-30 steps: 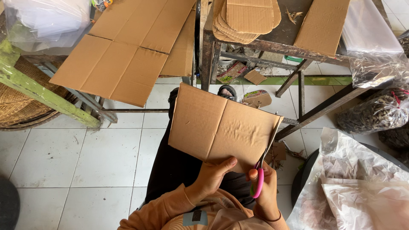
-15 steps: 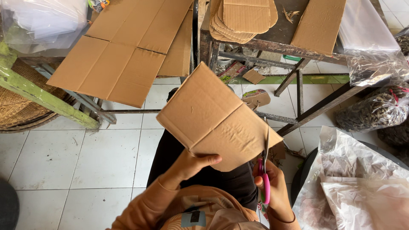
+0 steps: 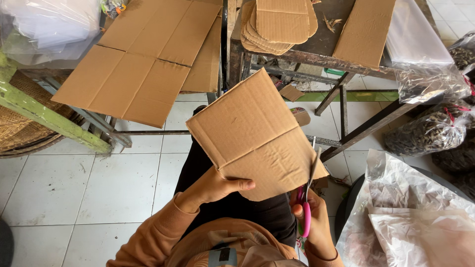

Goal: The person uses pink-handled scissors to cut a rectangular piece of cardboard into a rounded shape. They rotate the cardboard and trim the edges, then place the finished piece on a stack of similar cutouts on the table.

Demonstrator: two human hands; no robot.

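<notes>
Left hand [image 3: 213,186] pinches the card [image 3: 257,136] at its near edge, thumb on top, sheet tilted up over the lap. Right hand [image 3: 310,217] is closed through the pink scissors [image 3: 307,198], blades at the card's right corner. Risks: one-edge hold lets the sheet flex, so the cut may wander; left thumb sits near the blades.

I see a floor of pale square tiles [image 3: 89,183] below. Ahead stands a rusty dark metal table frame [image 3: 341,101], and far left a green-painted wooden beam [image 3: 44,118] slants past a woven rattan basket [image 3: 20,131]. Daylight is soft and even.
</notes>
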